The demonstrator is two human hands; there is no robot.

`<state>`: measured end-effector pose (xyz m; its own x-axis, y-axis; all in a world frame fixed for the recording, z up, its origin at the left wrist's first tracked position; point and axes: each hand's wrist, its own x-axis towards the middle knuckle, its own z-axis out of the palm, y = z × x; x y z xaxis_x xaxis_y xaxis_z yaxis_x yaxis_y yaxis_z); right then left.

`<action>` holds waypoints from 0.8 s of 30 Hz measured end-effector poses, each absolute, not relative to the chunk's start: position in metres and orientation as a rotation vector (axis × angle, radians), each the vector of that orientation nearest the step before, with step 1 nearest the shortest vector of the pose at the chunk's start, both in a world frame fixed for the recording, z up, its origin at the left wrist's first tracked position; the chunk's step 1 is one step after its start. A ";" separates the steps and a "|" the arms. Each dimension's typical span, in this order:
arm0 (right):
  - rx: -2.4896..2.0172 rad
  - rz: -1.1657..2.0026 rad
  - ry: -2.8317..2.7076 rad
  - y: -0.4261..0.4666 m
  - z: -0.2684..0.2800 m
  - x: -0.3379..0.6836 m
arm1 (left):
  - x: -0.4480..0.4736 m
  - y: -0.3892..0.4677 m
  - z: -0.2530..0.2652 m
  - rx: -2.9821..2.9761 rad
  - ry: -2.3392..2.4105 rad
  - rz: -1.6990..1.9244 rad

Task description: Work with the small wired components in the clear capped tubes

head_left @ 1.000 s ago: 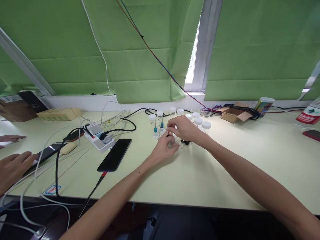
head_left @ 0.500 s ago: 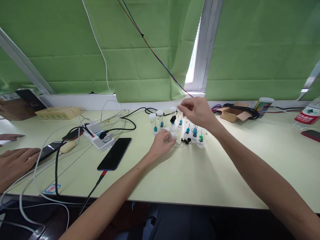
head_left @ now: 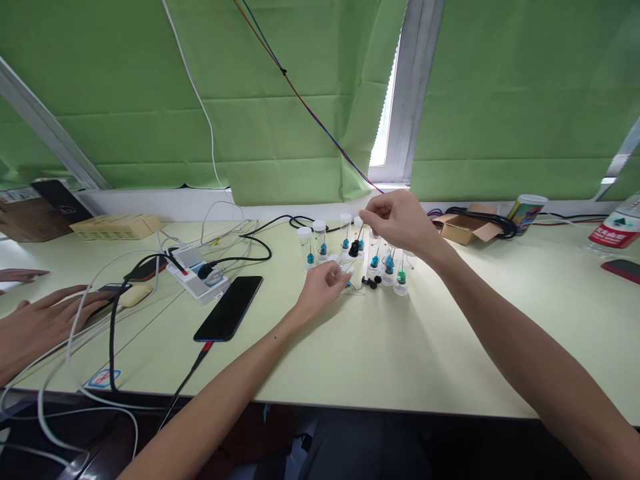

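Observation:
My right hand is pinched above the group of tubes. A thin wire runs down from its fingertips to a small black part hanging in the air. Low on the table, my left hand has its fingers curled round a clear plastic tube, partly hidden by the fingers. Around both hands stand several clear tubes with white caps and small blue parts inside. One uncapped tube holds a green part. Loose black pieces lie in front of the tubes.
Left of my arm lies a black phone on a cable, beside a white power strip. Another person's hand rests at the far left. An open cardboard box, a printed can and a bottle stand at the right.
The black part hanging from my right hand has moved slightly right and down. My left hand stays almost in place. The other person's hand at the left has shifted right over the phone there.

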<state>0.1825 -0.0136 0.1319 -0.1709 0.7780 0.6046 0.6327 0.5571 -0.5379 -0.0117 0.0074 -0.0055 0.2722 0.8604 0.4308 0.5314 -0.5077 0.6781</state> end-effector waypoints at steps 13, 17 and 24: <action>-1.096 0.771 -1.757 -0.001 0.113 0.176 | -0.010 0.005 -0.003 2.104 1.262 1.145; -1.035 0.974 -1.667 0.004 0.106 0.171 | -0.009 0.005 -0.001 2.076 1.297 1.147; -0.997 1.099 -1.622 0.009 0.096 0.167 | -0.009 0.003 0.002 2.101 1.308 1.157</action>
